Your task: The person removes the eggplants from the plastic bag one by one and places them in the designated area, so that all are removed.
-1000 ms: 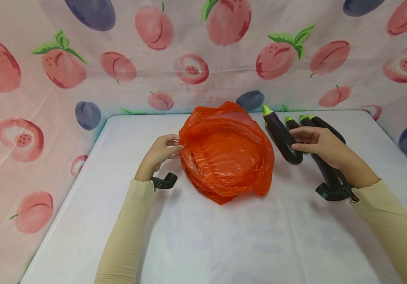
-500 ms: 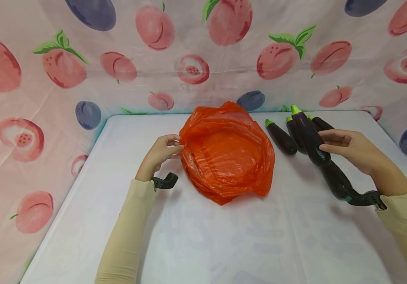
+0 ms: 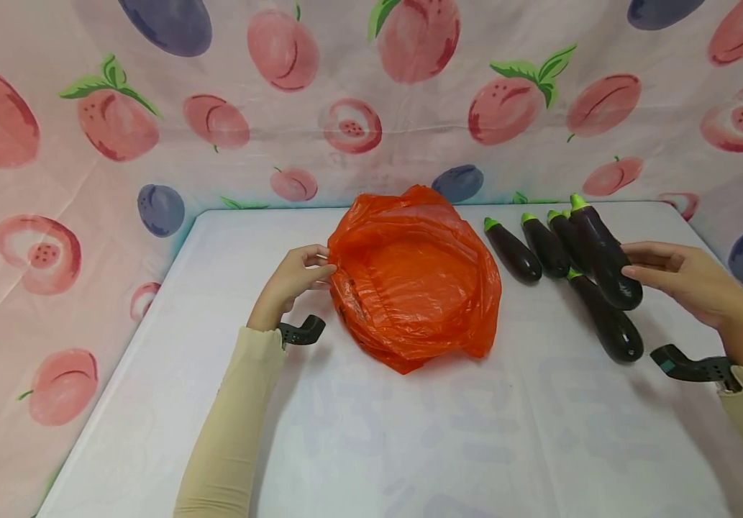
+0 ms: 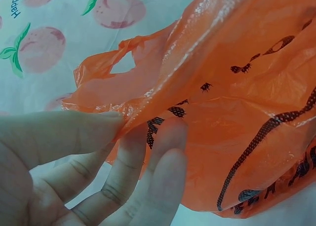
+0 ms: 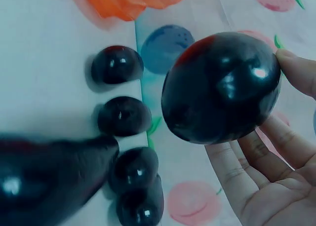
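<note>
My left hand (image 3: 292,277) pinches the rim of an orange plastic bag (image 3: 413,288), which lies on the table with its mouth spread. In the left wrist view the thumb (image 4: 64,137) presses the film against the fingers, beside a loop handle and dark print on the bag. At the right, my right hand (image 3: 691,284) grips a dark purple eggplant (image 3: 604,255) by its lower side, its green stem end pointing away. This held eggplant (image 5: 217,95) shows its rounded end to the right wrist view, raised over the other eggplants and partly hiding them.
Several more eggplants lie right of the bag, among them one at the left end (image 3: 515,253) of the row and one nearer the front (image 3: 609,324). A white cloth covers the table (image 3: 475,446). A fruit-print curtain (image 3: 410,158) stands behind.
My right hand has carried the held eggplant rightward, from beside the bag to over the right end of the row. My left hand stays on the bag's rim.
</note>
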`<state>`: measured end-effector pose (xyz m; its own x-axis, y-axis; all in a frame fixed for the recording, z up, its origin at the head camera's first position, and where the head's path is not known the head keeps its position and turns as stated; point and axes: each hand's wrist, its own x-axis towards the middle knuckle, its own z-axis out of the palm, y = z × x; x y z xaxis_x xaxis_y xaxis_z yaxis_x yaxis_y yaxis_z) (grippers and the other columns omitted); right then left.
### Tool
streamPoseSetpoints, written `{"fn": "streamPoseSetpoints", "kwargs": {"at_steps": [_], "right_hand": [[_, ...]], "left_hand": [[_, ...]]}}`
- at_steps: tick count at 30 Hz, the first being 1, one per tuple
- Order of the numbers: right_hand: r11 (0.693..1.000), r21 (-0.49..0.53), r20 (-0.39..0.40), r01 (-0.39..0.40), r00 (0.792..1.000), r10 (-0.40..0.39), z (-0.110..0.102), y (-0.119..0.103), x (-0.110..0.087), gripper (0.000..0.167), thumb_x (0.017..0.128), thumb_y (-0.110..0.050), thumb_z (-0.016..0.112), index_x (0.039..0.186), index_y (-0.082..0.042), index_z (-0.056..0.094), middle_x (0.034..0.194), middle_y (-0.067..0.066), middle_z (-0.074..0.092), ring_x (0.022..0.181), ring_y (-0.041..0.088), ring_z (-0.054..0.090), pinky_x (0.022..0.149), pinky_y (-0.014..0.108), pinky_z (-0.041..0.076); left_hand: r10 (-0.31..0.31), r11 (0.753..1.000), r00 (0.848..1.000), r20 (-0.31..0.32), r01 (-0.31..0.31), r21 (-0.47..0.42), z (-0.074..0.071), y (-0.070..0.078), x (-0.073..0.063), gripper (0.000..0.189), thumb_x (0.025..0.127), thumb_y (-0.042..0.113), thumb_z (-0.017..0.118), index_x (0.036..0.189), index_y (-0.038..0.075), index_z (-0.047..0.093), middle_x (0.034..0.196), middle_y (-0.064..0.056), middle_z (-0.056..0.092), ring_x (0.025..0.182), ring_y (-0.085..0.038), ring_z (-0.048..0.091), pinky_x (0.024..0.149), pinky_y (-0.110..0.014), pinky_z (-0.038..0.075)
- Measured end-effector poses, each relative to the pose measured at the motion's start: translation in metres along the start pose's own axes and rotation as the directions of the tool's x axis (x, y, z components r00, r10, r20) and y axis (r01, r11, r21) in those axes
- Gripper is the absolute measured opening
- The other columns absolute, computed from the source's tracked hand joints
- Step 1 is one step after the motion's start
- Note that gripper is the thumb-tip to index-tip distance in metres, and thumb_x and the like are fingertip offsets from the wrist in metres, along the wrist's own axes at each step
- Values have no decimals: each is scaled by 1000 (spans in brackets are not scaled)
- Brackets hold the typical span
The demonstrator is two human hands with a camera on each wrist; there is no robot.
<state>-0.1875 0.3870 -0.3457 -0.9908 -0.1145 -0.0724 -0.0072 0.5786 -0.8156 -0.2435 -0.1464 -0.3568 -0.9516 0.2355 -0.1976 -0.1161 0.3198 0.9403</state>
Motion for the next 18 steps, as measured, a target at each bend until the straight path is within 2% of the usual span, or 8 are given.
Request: {"fn": "streamPoseSetpoints", "kwargs": {"at_steps": [5,9,10,11,13,15,17,18], "right_hand": [[998,-56,-13,-31,999,31,-7,7,-4,30,95,-19,54,117,-39,49,101,-36,50,93,-18,47,68,1,36],[992,-116,-41,-55,998,50,-12,14,-9,34,95,-26,54,128,-26,46,101,-37,46,91,-19,45,66,0,35],[991,-121,-45,-59,998,54,-13,15,-10,38,96,-26,53,132,-22,44,101,-37,45,91,-19,45,68,0,36],[990,-126,-51,-69,997,63,-14,17,-11,41,96,-27,53,134,-19,42,101,-37,44,91,-20,44,80,2,39],[988,-129,-52,-86,995,80,-15,20,-13,45,96,-30,51,137,-18,38,101,-37,41,90,-21,41,104,16,38],[989,-106,-49,-98,994,94,-16,22,-15,45,97,-30,50,139,-20,36,101,-38,40,90,-22,40,118,44,24],[991,-74,-42,-110,993,107,-17,24,-17,42,97,-30,50,136,-27,35,99,-40,39,89,-23,38,110,68,10],[992,-58,-40,-110,993,108,-18,25,-18,40,97,-28,50,135,-29,36,98,-40,40,88,-22,39,109,70,8]], "left_hand": [[4,1000,1000,1,-4,-1,0,0,0,22,92,4,54,111,-7,50,110,-19,57,71,-9,63,91,-52,51],[9,1000,1000,4,-9,4,0,-1,1,23,92,4,54,113,-7,51,110,-18,57,72,-9,63,91,-52,51],[9,1000,1000,4,-9,7,0,-2,1,24,92,5,54,113,-6,51,110,-18,57,72,-9,63,91,-52,51],[9,1000,1000,5,-9,8,0,-2,2,24,92,5,55,113,-6,51,110,-18,57,72,-9,63,91,-51,52],[6,1000,1000,5,-6,6,0,-2,2,24,93,5,55,113,-6,51,110,-18,57,72,-9,63,91,-51,52],[6,1000,1000,6,-6,4,0,-2,2,24,93,5,55,113,-6,51,110,-17,57,72,-9,63,91,-51,52],[6,1000,1000,6,-6,2,0,-2,2,23,92,5,55,113,-7,51,110,-18,57,72,-9,63,91,-51,52],[6,1000,1000,6,-7,1,0,-2,1,23,92,5,54,113,-7,51,110,-18,57,72,-9,63,90,-51,52]]}}
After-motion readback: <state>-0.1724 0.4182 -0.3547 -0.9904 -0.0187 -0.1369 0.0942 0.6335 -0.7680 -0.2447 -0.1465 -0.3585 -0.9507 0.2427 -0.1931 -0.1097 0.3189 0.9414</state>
